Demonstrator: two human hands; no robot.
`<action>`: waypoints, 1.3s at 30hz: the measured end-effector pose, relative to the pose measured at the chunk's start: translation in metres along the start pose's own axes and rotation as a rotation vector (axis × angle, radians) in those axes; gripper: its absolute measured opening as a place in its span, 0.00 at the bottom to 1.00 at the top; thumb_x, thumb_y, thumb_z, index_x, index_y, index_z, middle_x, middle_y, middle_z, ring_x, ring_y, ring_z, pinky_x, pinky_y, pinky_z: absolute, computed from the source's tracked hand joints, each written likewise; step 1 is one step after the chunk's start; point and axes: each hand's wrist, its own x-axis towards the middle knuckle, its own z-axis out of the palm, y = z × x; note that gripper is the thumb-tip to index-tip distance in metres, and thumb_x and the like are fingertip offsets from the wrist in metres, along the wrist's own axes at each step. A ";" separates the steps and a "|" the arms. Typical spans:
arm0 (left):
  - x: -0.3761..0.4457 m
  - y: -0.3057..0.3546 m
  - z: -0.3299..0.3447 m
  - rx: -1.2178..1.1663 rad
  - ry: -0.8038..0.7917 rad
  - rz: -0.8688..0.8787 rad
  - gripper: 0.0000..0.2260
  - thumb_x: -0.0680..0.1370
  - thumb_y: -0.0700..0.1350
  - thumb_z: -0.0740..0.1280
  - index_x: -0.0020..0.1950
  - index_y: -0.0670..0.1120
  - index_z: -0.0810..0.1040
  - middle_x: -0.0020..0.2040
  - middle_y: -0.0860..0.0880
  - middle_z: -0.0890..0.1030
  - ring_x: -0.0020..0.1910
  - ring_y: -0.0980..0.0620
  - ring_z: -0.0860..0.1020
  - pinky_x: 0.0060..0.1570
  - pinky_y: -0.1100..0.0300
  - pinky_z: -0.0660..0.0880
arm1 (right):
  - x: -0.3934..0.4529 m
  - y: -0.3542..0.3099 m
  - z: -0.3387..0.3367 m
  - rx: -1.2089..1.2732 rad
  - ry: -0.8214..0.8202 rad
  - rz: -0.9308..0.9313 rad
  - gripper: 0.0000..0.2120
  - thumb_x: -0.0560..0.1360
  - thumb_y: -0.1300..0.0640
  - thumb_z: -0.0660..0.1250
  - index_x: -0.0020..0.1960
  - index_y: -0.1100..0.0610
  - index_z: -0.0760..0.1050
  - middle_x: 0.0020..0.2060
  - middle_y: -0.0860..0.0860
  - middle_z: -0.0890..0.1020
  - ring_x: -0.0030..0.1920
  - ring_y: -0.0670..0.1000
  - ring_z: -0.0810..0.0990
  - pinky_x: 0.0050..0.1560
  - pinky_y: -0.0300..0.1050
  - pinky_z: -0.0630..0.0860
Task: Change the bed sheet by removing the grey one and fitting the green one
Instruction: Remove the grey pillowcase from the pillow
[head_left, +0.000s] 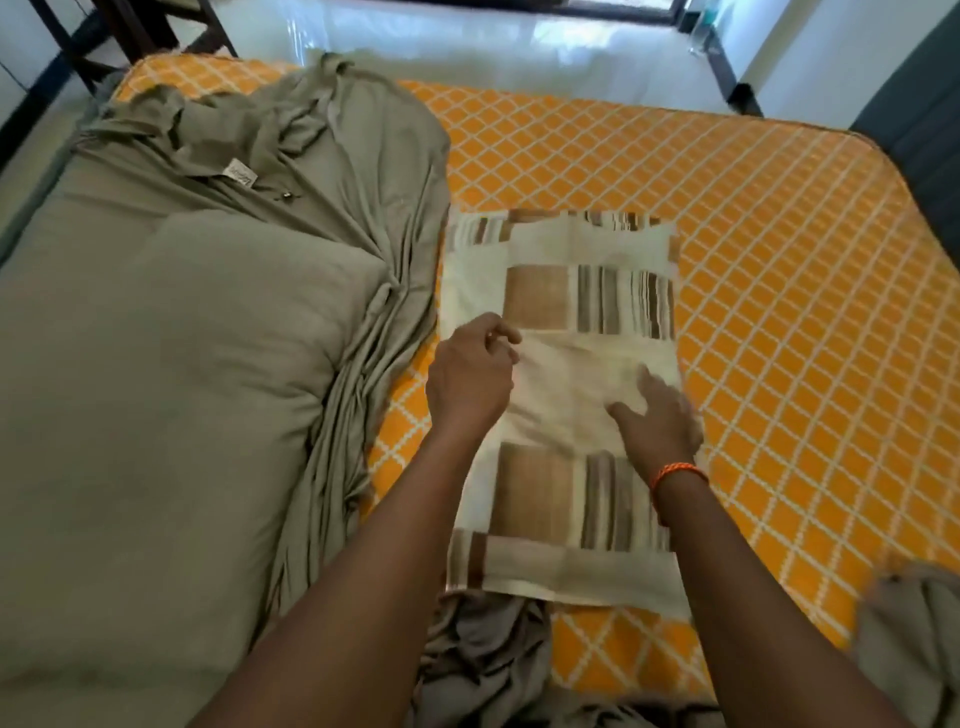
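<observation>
A grey-green sheet (182, 338) lies bunched over the left half of the bed, with its folds gathered toward the middle. The right half shows the bare orange lattice-patterned mattress (779, 312). A folded cream and brown patterned cloth (571, 291) lies flat on the mattress in the middle. My left hand (470, 379) sits at the cloth's left edge, fingers curled onto the fabric. My right hand (660, 415), with an orange wristband, rests flat on the cloth with fingers spread.
More grey fabric is crumpled at the near edge (483, 670) and at the bottom right corner (909, 634). A shiny pale floor (519, 47) lies beyond the bed. Dark wooden furniture legs (130, 31) stand at the far left.
</observation>
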 end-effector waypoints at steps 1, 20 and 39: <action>-0.003 -0.010 -0.002 -0.001 -0.004 -0.003 0.12 0.76 0.48 0.59 0.46 0.59 0.81 0.40 0.55 0.85 0.39 0.46 0.85 0.42 0.42 0.84 | -0.004 -0.007 0.009 0.021 -0.017 -0.049 0.32 0.79 0.48 0.69 0.81 0.47 0.64 0.81 0.51 0.64 0.81 0.54 0.59 0.80 0.58 0.52; -0.019 -0.239 -0.243 0.589 0.528 -0.513 0.56 0.61 0.70 0.77 0.80 0.49 0.58 0.78 0.43 0.66 0.76 0.41 0.64 0.71 0.35 0.59 | -0.159 -0.209 0.307 0.416 -0.456 -0.083 0.44 0.68 0.37 0.70 0.79 0.53 0.62 0.71 0.57 0.73 0.70 0.57 0.74 0.70 0.59 0.73; -0.015 -0.265 -0.280 0.292 0.888 -0.027 0.15 0.86 0.47 0.60 0.55 0.37 0.81 0.49 0.37 0.82 0.49 0.36 0.77 0.52 0.47 0.68 | -0.180 -0.273 0.341 0.446 -0.329 -0.307 0.23 0.63 0.40 0.75 0.54 0.49 0.79 0.47 0.44 0.85 0.54 0.51 0.83 0.61 0.57 0.77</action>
